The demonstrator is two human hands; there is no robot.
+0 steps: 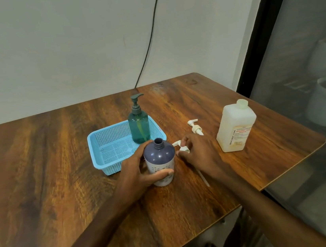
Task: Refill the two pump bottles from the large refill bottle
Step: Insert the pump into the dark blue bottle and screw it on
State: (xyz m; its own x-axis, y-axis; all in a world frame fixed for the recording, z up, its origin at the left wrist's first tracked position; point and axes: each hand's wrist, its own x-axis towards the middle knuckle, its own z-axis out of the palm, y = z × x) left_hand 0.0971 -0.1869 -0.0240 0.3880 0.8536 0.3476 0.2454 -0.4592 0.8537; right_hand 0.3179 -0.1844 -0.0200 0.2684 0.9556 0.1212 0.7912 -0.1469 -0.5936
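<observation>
Obs.: left hand [141,168] is wrapped round the purple bottle [159,157], thumb across the front, and holds it upright on the table [48,159]. The neck is open and faces up, with no pump fitted.

Right hand [198,153] is just beside that bottle on its right. Its fingertips pinch the white pump [182,148] low at the table surface. The dip tube trails from under the hand toward the near edge.

The refill bottle [236,128] stands upright to the right of the right hand, apart from it, with its cap [242,103] on. Its long axis is vertical. The right hand is clearly the nearer of the two; the left is occupied and on the far side.

Judgement: the next move probably needs the right hand to let go of the pump, go right for the refill bottle and uncap it.

Clearance: bare wood lies between the right hand and the refill bottle. A second pump [195,127] lies loose behind that path, not in it. The table's right edge runs close beyond the refill bottle, so there is little margin that side.

The teal bottle [139,127], pump still on, stands in the blue basket [99,152] behind the purple bottle.
</observation>
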